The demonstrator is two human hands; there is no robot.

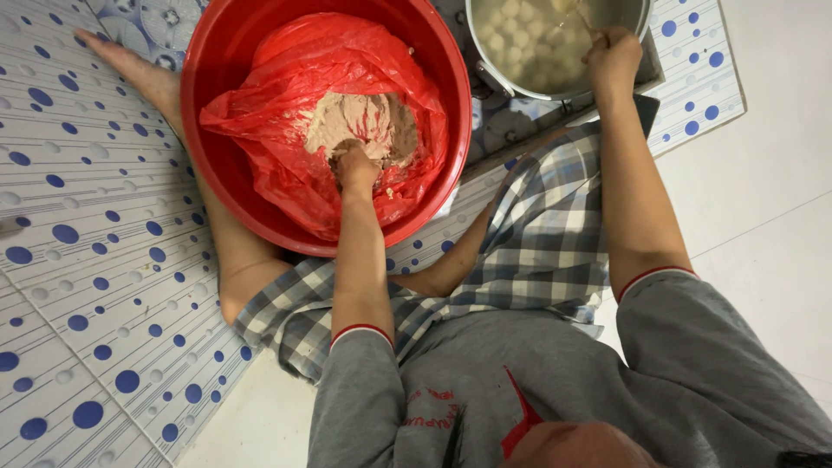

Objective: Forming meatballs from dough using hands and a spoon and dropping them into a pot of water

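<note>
You are sitting on a floor mat (95, 286) patterned with blue dots, legs spread, in checked shorts (537, 243) and a grey shirt.

Left hand (355, 166): you are pressing it down into a mound of pale brown paste (368, 121). The fingers are curled and digging into the near edge of the mass, closed on a bit of it; the fingertips themselves are buried, so you cannot tell exactly how they are set. The paste is lying in a crumpled red plastic bag (286, 95), and the bag is lining a large red basin (234, 165) sitting between your knees.

Right hand (613, 54): you are reaching it out to the rim of a metal pot (490, 61) at the top of the view, just beyond the basin. The fist is closed around a thin handle (582, 19), which is angling down into the pot. Pale round balls (529, 35) are floating in cloudy liquid inside.

The pot is resting on a low stand (520, 117), partly hidden by the basin's rim.
</note>
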